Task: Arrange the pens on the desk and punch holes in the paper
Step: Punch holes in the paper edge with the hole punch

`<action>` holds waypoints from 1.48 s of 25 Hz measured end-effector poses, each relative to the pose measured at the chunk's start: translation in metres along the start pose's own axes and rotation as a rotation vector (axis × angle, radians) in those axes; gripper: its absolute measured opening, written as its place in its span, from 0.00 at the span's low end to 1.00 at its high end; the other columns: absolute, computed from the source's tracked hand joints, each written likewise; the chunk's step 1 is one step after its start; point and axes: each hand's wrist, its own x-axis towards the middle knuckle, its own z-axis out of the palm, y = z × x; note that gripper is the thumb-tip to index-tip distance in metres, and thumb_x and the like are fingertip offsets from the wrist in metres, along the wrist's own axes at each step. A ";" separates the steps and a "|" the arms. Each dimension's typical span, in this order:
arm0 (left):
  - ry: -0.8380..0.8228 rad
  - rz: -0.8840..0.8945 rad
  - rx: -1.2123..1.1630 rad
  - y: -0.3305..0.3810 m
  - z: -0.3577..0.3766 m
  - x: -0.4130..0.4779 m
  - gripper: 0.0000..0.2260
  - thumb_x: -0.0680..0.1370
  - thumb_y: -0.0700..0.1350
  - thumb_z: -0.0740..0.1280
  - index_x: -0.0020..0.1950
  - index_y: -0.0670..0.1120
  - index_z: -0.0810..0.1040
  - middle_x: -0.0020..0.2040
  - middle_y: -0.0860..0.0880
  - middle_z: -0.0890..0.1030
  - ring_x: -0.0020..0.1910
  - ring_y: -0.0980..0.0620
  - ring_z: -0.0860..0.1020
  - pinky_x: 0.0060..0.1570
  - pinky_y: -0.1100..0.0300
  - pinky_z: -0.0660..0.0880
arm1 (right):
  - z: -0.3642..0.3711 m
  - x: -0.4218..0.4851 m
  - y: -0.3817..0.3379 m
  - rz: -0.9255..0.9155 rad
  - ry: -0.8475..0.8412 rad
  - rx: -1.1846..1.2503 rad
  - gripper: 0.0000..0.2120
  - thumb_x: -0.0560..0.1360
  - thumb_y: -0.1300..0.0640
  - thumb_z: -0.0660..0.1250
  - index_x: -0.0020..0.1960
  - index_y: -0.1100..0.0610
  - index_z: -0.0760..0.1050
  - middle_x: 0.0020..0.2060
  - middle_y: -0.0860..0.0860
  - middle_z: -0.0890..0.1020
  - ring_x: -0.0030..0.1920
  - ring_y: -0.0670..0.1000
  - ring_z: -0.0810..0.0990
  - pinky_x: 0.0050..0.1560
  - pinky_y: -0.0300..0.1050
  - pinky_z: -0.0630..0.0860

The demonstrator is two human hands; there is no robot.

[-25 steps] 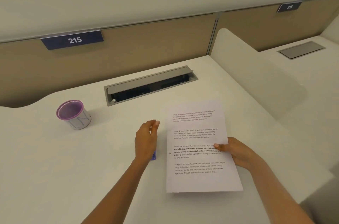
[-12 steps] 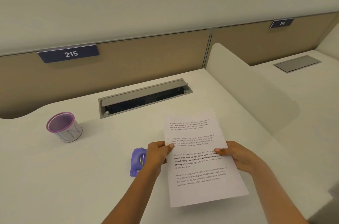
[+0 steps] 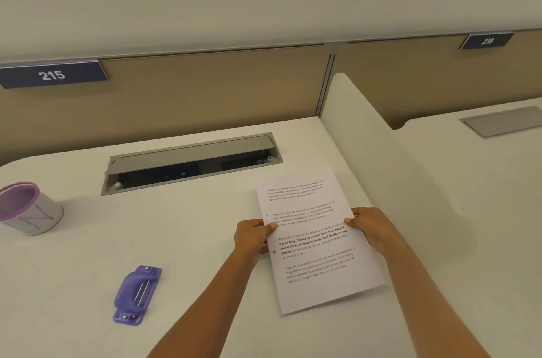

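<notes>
Pen cup [image 3: 28, 209] cropped at left, paper [image 3: 315, 240] text blurred

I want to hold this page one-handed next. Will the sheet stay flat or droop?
Probably droop: the paper is one thin sheet, held at both side edges by the left hand and right hand. It likely weighs little, so a pinch should hold.

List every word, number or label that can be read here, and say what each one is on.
"215": white digits on the dark blue plate on the partition.
"216", blurred: on the second blue plate at the neighbouring desk.
"way of living. Defined by a slower pace. It is centered around strong community bonds, local traditions, and primary": bold lines on the paper; the paper's lighter text is too small to read surely.
"N": apparently a large letter on the cup.
</notes>
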 end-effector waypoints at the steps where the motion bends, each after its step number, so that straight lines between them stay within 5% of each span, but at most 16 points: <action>1: 0.014 0.002 -0.004 0.004 0.012 0.008 0.11 0.73 0.37 0.72 0.52 0.32 0.79 0.50 0.37 0.84 0.48 0.38 0.83 0.48 0.43 0.81 | -0.006 0.012 -0.007 -0.011 0.033 -0.029 0.13 0.74 0.73 0.64 0.57 0.68 0.78 0.49 0.63 0.84 0.45 0.60 0.83 0.50 0.53 0.80; 6: 0.097 0.035 0.058 0.022 0.058 0.039 0.03 0.74 0.35 0.70 0.46 0.35 0.80 0.47 0.37 0.84 0.42 0.40 0.84 0.45 0.46 0.82 | -0.029 0.059 -0.029 -0.050 0.106 -0.166 0.12 0.73 0.72 0.65 0.56 0.67 0.79 0.53 0.64 0.83 0.53 0.62 0.82 0.59 0.57 0.77; 9: 0.168 0.052 0.149 0.025 0.074 0.051 0.05 0.73 0.36 0.71 0.39 0.41 0.78 0.45 0.38 0.84 0.40 0.41 0.84 0.43 0.45 0.83 | -0.032 0.069 -0.033 -0.113 0.194 -0.381 0.10 0.72 0.70 0.64 0.51 0.68 0.80 0.50 0.63 0.84 0.47 0.60 0.82 0.48 0.49 0.79; 12: 0.203 0.097 0.344 0.029 0.081 0.058 0.03 0.73 0.40 0.72 0.42 0.41 0.80 0.43 0.41 0.85 0.36 0.45 0.85 0.39 0.51 0.83 | -0.028 0.071 -0.037 -0.150 0.266 -0.656 0.10 0.72 0.68 0.60 0.48 0.66 0.78 0.47 0.61 0.83 0.40 0.58 0.78 0.39 0.45 0.73; 16: 0.235 0.135 0.539 0.029 0.087 0.061 0.09 0.73 0.46 0.72 0.47 0.42 0.78 0.44 0.45 0.83 0.36 0.45 0.84 0.43 0.50 0.83 | -0.022 0.069 -0.038 -0.164 0.301 -0.835 0.03 0.74 0.66 0.61 0.41 0.63 0.72 0.42 0.57 0.78 0.41 0.59 0.77 0.39 0.45 0.72; 19: 0.254 0.177 0.629 0.026 0.088 0.061 0.10 0.74 0.47 0.71 0.47 0.42 0.76 0.45 0.46 0.81 0.40 0.44 0.83 0.45 0.50 0.82 | -0.018 0.067 -0.037 -0.177 0.336 -0.921 0.09 0.74 0.66 0.62 0.37 0.60 0.65 0.40 0.55 0.75 0.41 0.58 0.75 0.39 0.45 0.71; 23: 0.289 0.263 0.752 0.022 0.087 0.058 0.10 0.74 0.50 0.70 0.45 0.45 0.74 0.42 0.50 0.78 0.38 0.49 0.77 0.33 0.59 0.71 | -0.014 0.065 -0.036 -0.188 0.349 -1.004 0.06 0.74 0.67 0.63 0.40 0.60 0.68 0.45 0.58 0.80 0.38 0.57 0.73 0.37 0.44 0.70; 25: 0.297 0.283 0.768 0.020 0.085 0.056 0.09 0.74 0.49 0.70 0.46 0.45 0.74 0.42 0.50 0.76 0.38 0.50 0.75 0.32 0.60 0.68 | -0.013 0.063 -0.036 -0.193 0.358 -1.038 0.04 0.74 0.68 0.62 0.42 0.61 0.72 0.46 0.59 0.81 0.40 0.58 0.77 0.37 0.44 0.71; 29: 0.277 0.266 0.736 0.021 0.075 0.050 0.10 0.76 0.49 0.69 0.49 0.43 0.75 0.42 0.48 0.78 0.40 0.46 0.80 0.39 0.54 0.77 | -0.011 0.053 -0.042 -0.219 0.389 -1.054 0.06 0.74 0.69 0.62 0.49 0.65 0.75 0.47 0.60 0.81 0.43 0.59 0.79 0.38 0.45 0.72; 32: 0.278 0.273 0.681 0.017 0.055 0.037 0.10 0.76 0.49 0.68 0.51 0.44 0.76 0.45 0.47 0.82 0.43 0.44 0.82 0.47 0.51 0.80 | 0.000 0.038 -0.047 -0.321 0.424 -1.031 0.03 0.73 0.68 0.62 0.42 0.63 0.71 0.45 0.60 0.80 0.39 0.59 0.76 0.35 0.45 0.69; 34: 0.308 0.291 0.632 0.010 0.030 0.025 0.11 0.76 0.49 0.68 0.54 0.44 0.77 0.47 0.46 0.83 0.43 0.44 0.83 0.49 0.50 0.80 | 0.023 0.026 -0.051 -0.372 0.418 -1.013 0.11 0.73 0.69 0.61 0.35 0.60 0.64 0.42 0.60 0.79 0.36 0.57 0.73 0.32 0.43 0.66; 37: 0.388 0.354 0.564 0.001 -0.020 0.000 0.09 0.76 0.49 0.68 0.53 0.46 0.78 0.45 0.49 0.84 0.40 0.48 0.83 0.46 0.52 0.80 | 0.075 0.007 -0.054 -0.455 0.317 -0.986 0.08 0.74 0.68 0.61 0.38 0.60 0.67 0.42 0.59 0.80 0.37 0.57 0.74 0.32 0.42 0.65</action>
